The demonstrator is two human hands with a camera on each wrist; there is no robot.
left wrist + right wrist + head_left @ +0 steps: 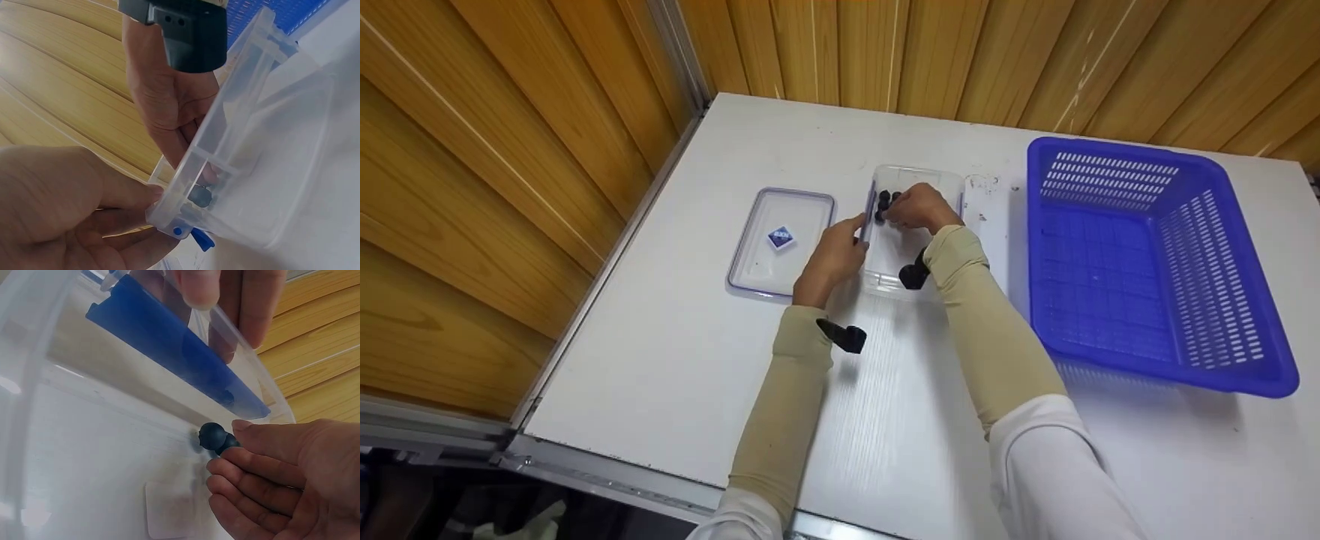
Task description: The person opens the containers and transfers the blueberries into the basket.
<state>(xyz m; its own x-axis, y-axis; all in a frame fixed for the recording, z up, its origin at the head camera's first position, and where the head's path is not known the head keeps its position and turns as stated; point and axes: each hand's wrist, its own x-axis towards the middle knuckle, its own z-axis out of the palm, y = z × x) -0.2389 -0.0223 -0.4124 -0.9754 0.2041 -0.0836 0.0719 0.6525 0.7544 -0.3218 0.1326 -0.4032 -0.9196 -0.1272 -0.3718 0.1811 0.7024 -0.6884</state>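
My left hand (834, 255) grips the left side wall of a clear plastic box (896, 281), its thumb over the rim and its fingers outside. A blue clip flap (180, 349) hangs along that wall. Inside the box, my right hand (919, 208) reaches down by the left wall, palm showing in the right wrist view. Its thumb and forefinger pinch one dark round blueberry (226, 445), partly hidden behind another blueberry (212, 436). From above, several dark berries (883, 204) lie along the wall beside my right fingertips.
Left of the box lies its clear lid (742, 262) with a blue edge, bearing a blue and white label (781, 238). A large blue perforated basket (1039, 247) stands to the right on the white table (660, 337). Wood-patterned walls (945, 60) close off the back and left.
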